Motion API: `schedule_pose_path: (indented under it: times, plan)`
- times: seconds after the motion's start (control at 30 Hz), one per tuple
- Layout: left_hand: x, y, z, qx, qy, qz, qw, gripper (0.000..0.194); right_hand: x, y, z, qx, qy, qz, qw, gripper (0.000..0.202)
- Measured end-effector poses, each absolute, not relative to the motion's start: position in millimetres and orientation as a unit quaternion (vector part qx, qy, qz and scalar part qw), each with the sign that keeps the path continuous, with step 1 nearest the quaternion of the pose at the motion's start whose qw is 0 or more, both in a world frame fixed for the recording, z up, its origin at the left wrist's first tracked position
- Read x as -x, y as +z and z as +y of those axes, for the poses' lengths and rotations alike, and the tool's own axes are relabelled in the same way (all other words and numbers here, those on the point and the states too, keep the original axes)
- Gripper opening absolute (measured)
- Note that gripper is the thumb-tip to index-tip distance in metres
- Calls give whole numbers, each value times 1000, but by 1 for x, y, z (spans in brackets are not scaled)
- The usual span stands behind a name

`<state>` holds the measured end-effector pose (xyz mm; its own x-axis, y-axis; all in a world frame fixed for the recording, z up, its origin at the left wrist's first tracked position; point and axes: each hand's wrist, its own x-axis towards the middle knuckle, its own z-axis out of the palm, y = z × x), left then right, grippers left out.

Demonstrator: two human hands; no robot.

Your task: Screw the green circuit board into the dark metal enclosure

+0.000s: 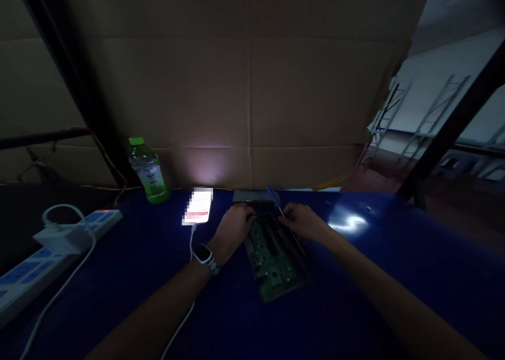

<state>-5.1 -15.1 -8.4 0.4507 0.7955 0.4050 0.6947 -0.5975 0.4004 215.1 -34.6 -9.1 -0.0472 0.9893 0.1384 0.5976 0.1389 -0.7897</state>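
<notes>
While the left hand (235,220) rests at the upper-left corner of a green circuit board (272,257), too dim to tell if it grips, the right hand (303,221) grasps a slim blue-handled screwdriver (271,192), handle pointing away, at the board's upper-right side. Board lies aslant on the blue tabletop (224,328), near the middle. Smartwatch (202,253) worn on the left arm. Lit phone (198,206), white cable (192,239) plugged in, left of the board; green-capped bottle (149,173) further left; white power strip (100,223) at far left.

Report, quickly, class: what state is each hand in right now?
Left hand: bent at the circuit board; whether gripping cannot be told.
Right hand: closed, holding the blue-handled tool.
</notes>
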Motion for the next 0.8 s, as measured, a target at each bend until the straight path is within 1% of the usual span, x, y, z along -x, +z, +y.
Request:
schedule_pose_path:
  times: [0.07,0.2,0.23,0.4,0.47,0.6,0.8]
  plan:
    - [6,-7,-15,-846,282,444,83,21,-216,-7,-33,611,228,-675,345,14]
    - [12,1,-17,-861,263,426,95,21,-215,3,-36,617,35,-726,301,11]
    - [14,3,-17,-865,255,420,101,22,-213,6,-40,614,5,-736,284,12]
    - [17,3,-13,-867,252,418,100,26,-187,15,-67,582,-51,-796,157,26]
    - [15,0,-11,-858,261,433,89,25,-175,13,-78,547,-78,-824,129,28]
    - [14,-3,-10,-847,271,451,71,23,-160,8,-89,527,-127,-834,108,27]
    - [22,2,-7,-881,257,391,78,25,-157,5,-91,538,-143,-824,109,26]
